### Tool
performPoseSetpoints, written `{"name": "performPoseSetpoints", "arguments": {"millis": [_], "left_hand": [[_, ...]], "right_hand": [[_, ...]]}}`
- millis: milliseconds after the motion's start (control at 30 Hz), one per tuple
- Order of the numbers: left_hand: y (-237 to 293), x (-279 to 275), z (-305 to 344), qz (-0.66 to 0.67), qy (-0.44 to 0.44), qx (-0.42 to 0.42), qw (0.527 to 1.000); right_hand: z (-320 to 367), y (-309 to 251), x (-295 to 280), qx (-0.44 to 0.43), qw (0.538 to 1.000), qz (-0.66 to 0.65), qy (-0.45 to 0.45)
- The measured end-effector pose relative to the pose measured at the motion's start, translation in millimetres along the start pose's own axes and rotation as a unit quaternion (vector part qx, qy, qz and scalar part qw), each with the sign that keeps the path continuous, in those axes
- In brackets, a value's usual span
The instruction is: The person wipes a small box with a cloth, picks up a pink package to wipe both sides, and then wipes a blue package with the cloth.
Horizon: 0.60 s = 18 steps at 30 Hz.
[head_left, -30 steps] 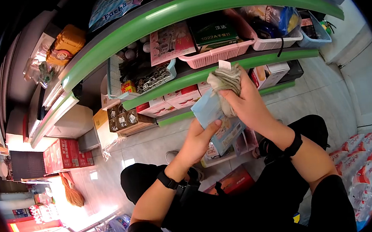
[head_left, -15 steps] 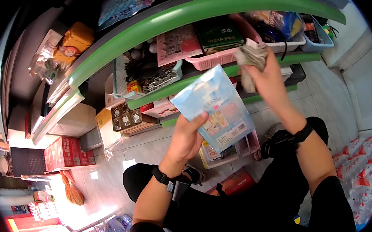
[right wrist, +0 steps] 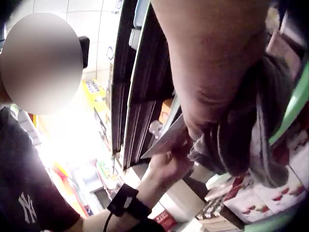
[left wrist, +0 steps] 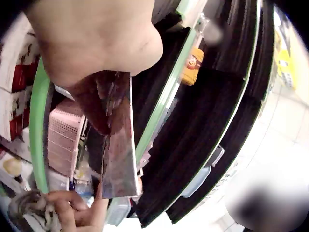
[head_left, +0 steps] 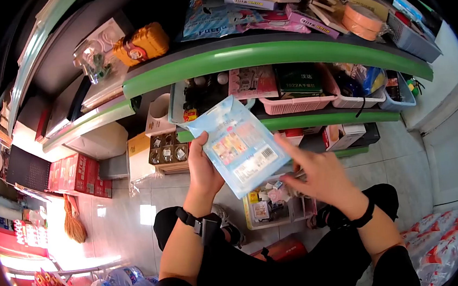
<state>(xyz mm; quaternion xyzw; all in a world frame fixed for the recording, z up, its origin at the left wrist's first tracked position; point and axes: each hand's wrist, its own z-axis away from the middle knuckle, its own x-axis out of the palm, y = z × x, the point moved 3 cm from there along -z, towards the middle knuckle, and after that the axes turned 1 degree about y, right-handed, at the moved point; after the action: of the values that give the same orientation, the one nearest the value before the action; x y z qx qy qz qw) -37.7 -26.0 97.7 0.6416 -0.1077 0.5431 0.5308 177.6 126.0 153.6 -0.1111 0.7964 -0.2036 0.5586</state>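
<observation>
My left hand pinches a flat light-blue packet by its left edge, thumb on top. The face with small pictures, print and a barcode is turned up. My right hand is at the packet's right edge, with its index finger extended along it. Bunched in that hand is a grey striped cloth, hidden behind the hand in the head view. The left wrist view shows the packet edge-on, with the cloth beside the right hand's fingers.
Below the packet, a shallow bin of small goods stands on the tiled floor. Ahead is a green-edged shelf with a pink basket, a white basket and a blue basket. Wrapped bottles stand at the right.
The right hand, with the cloth, has come from beyond the packet back to its right edge. The packet has shifted slightly left and tilted. The head view has turned upward, showing more upper shelf.
</observation>
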Motion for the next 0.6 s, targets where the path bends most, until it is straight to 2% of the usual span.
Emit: {"name": "performPoseSetpoints", "arguments": {"millis": [100, 133, 233, 267, 333, 367, 433, 467, 500, 567, 600], "left_hand": [[-11.0, 25.4, 12.0, -0.136, -0.003, 0.118, 0.984], [-11.8, 27.4, 14.2, -0.168, -0.046, 0.125, 0.977], [-8.8, 35.6, 14.9, -0.148, -0.14, 0.187, 0.961], [-3.2, 40.3, 11.2, -0.225, -0.158, 0.222, 0.936], [-13.2, 12.8, 2.2, -0.318, -0.033, 0.216, 0.923], [-19.9, -1.1, 0.1, -0.361, 0.032, 0.211, 0.908], [-37.9, 4.0, 4.5, -0.254, 0.027, 0.071, 0.964], [-44.3, 6.7, 7.2, -0.213, 0.008, 0.038, 0.976], [-48.6, 11.1, 9.7, -0.172, -0.012, 0.005, 0.985], [-46.4, 17.9, 10.9, -0.207, 0.024, 0.031, 0.978], [-45.2, 18.4, 10.4, -0.224, 0.042, 0.042, 0.973]], "right_hand": [[2.4, -1.2, 11.0, -0.026, 0.995, 0.098, 0.015], [2.6, -0.5, 12.8, -0.029, 0.992, 0.123, 0.016], [0.2, 8.1, 17.7, -0.005, 0.994, 0.095, 0.062], [1.5, 14.6, 21.0, 0.007, 0.997, 0.008, 0.072], [4.8, 28.6, 25.6, 0.03, 0.981, -0.167, 0.09], [4.9, 31.7, 29.3, 0.083, 0.956, -0.278, 0.049], [6.1, 32.5, 39.0, 0.183, 0.855, -0.483, -0.039], [6.6, 27.5, 40.5, 0.212, 0.82, -0.529, -0.055], [5.7, 26.6, 41.3, 0.208, 0.823, -0.526, -0.056], [4.5, 27.8, 42.1, 0.202, 0.829, -0.518, -0.056], [2.9, 32.2, 40.0, 0.201, 0.818, -0.537, -0.048]]}}
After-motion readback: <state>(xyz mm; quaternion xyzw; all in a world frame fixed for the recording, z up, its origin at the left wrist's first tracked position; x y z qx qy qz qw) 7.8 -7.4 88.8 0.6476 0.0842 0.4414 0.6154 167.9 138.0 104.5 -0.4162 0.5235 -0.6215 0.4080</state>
